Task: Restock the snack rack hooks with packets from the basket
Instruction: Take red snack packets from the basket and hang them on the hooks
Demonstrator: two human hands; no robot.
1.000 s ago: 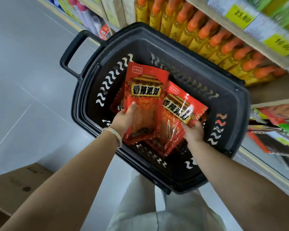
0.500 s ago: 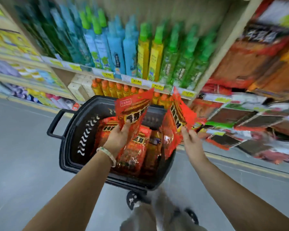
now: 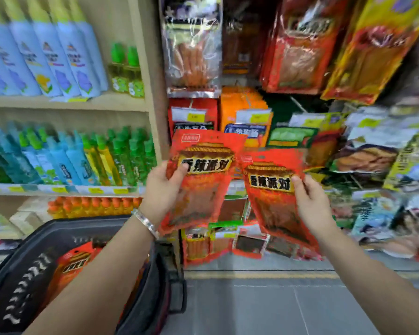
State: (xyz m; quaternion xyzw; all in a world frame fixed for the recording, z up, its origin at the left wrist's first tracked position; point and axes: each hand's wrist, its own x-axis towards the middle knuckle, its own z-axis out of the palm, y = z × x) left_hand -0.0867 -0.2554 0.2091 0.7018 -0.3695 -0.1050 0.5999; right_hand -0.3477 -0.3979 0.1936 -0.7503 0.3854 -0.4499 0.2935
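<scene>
I hold two red snack packets upright in front of the snack rack (image 3: 288, 122). My left hand (image 3: 161, 189) grips the left red packet (image 3: 203, 170) by its left edge. My right hand (image 3: 310, 201) grips the right red packet (image 3: 271, 189) by its right edge, a little lower. Both packets hang in the air, apart from the rack's hanging packets. The black basket (image 3: 29, 269) sits at the lower left, under my left forearm, with more red packets (image 3: 75, 262) inside it.
A wooden shelf unit (image 3: 140, 68) to the left holds blue and green spray bottles and orange-capped bottles. The rack on the right is crowded with hanging snack bags and yellow price tags. Grey tiled floor (image 3: 264, 305) runs below, with a yellow line along the rack's base.
Both hands lifted a red packet each out of the basket and raised them up to the rack. The view swung up and right, from the basket to the hanging snacks.
</scene>
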